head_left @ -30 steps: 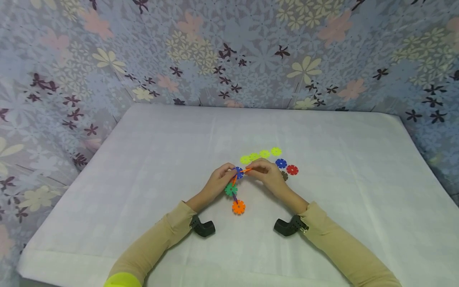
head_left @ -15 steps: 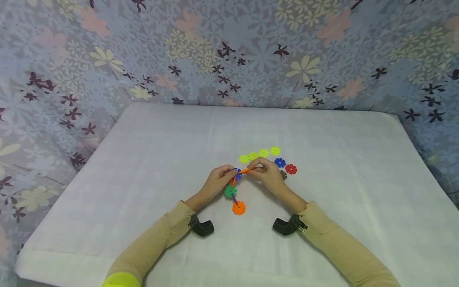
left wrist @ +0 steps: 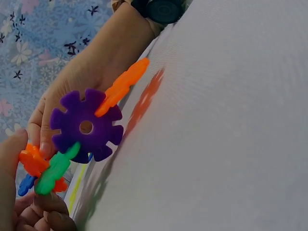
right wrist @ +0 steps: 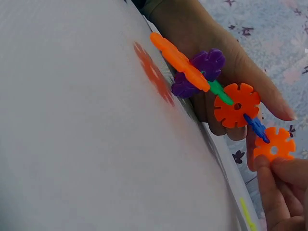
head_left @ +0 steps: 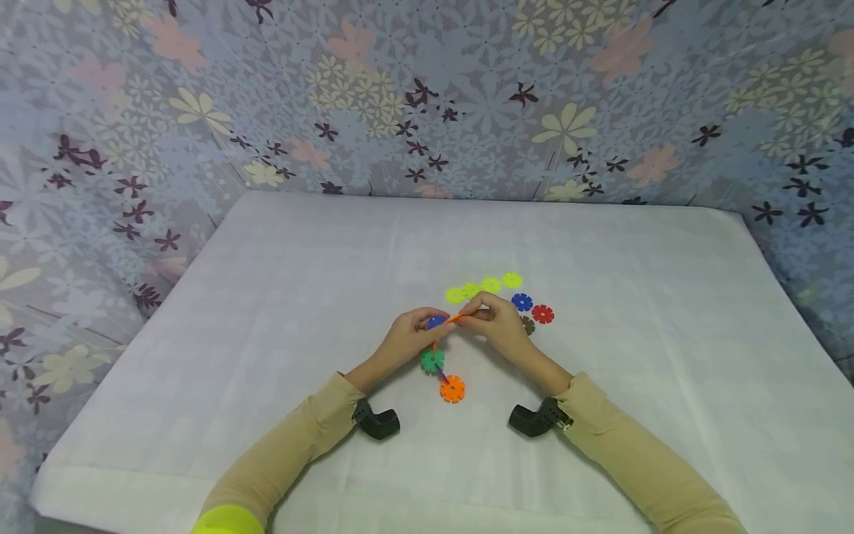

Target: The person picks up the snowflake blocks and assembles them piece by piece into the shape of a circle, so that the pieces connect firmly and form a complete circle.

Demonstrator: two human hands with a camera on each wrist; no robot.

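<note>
A chain of slotted plastic flower discs hangs from both hands, linked edge to edge. The right hand pinches the orange end disc between thumb and fingertips. Beside it, the left hand has thumb and fingers around the blue disc, partly covered in the head view. Beyond the blue one come another orange disc, a green disc and a purple disc. An orange disc ends the chain at its lower, near side, over its shadow on the cloth.
Several yellow discs lie in a row on the white-covered table, behind the hands. Right of them are a blue disc, a red disc and a brown disc partly behind the right hand. Flowered fabric stands behind.
The left thumb has shifted right along the chain and now covers more of the blue disc. The chain's lower end has swung slightly right and nearer. The right hand keeps its pinch.
</note>
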